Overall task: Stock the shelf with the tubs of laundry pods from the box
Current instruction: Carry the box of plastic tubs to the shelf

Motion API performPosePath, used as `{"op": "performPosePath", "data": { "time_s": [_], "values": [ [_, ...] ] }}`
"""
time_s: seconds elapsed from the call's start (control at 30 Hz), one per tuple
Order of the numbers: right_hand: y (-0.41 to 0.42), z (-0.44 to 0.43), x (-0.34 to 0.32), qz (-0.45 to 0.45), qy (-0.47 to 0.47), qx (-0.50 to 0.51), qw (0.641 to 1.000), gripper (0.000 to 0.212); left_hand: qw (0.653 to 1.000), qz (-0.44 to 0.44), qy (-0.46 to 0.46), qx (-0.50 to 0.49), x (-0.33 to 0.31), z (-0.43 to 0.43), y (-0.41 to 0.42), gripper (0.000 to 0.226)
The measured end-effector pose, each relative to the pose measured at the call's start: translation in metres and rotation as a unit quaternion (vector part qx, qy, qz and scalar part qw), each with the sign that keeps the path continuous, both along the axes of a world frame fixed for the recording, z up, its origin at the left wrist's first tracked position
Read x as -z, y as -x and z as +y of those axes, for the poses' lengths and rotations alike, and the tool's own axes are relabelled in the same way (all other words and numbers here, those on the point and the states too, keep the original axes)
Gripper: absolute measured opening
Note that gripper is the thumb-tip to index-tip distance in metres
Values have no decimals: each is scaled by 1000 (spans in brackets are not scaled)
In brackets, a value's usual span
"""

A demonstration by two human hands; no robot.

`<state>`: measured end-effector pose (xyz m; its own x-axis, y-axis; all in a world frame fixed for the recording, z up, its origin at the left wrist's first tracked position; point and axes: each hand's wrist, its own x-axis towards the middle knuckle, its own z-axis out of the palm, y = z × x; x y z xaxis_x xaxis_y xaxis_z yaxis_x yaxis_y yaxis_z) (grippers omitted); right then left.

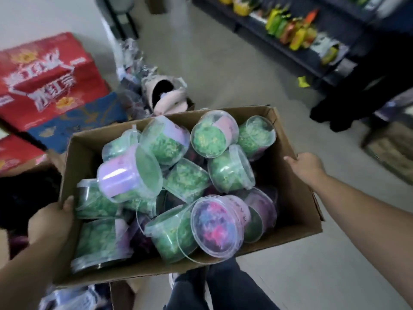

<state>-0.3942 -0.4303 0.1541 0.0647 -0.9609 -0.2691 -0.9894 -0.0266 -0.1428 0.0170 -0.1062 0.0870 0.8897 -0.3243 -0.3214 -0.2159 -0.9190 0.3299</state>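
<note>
The left hand (50, 222) clasps the box's (297, 198) left end, thumb hooked over the rim. The right hand (305, 165) curls over the right rim. Holding both short ends probably keeps the load level. The box's long axis runs hand to hand, with its open top facing up. Inside it the tubs (214, 227) lie jumbled, mostly on their sides, lids facing different ways. The shelf (312, 57) stands beyond the box's far right corner.

1. Tubs (138, 173) lie heaped on one another in the box (288, 186).
2. The left hand (50, 222) grips the box's left wall, and the right hand (306, 166) grips its right rim.
3. Stacked cartons (44, 81) sit left of the box. The shelf (312, 57), bearing packets (290, 30), stands behind it to the right.
</note>
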Motion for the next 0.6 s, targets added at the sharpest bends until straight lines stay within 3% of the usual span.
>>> {"op": "performPosePath", "data": {
  "time_s": [0.1, 0.2, 0.6],
  "values": [
    [65, 10, -16, -15, 23, 77, 997, 45, 996, -9, 30, 80, 0, -59, 12, 63],
    [127, 20, -23, -19, 32, 154, 987, 46, 982, -31, 29, 184, -17, -120, 46, 56],
    [395, 46, -11, -64, 15, 428, 902, 48, 902, -52, 22, 428, -49, -348, 301, 52]
  ]
}}
